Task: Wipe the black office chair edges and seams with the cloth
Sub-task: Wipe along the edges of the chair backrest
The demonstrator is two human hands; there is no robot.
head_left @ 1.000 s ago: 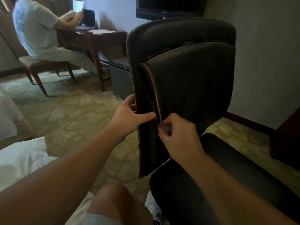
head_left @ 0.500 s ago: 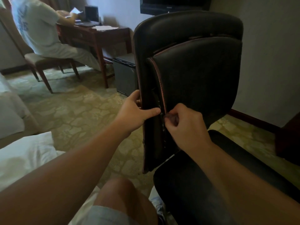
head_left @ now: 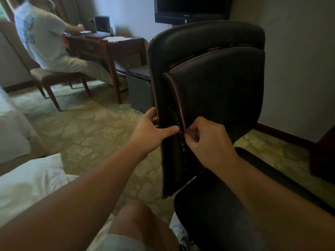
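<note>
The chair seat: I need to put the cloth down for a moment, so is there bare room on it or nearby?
The chair seat is bare right of the right forearm. Carpet lies open between the chair back and the bed. It is crowded at the backrest seam, where the left hand and right hand meet.

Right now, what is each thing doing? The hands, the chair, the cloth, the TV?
Left hand: grips the side edge of the backrest, thumb in front.
Right hand: fingers curled, pinching a small dark cloth at the seam.
Black office chair: upright, backrest turned toward the camera.
TV: screen dark.
Person at the desk: seated, reaching forward.
</note>
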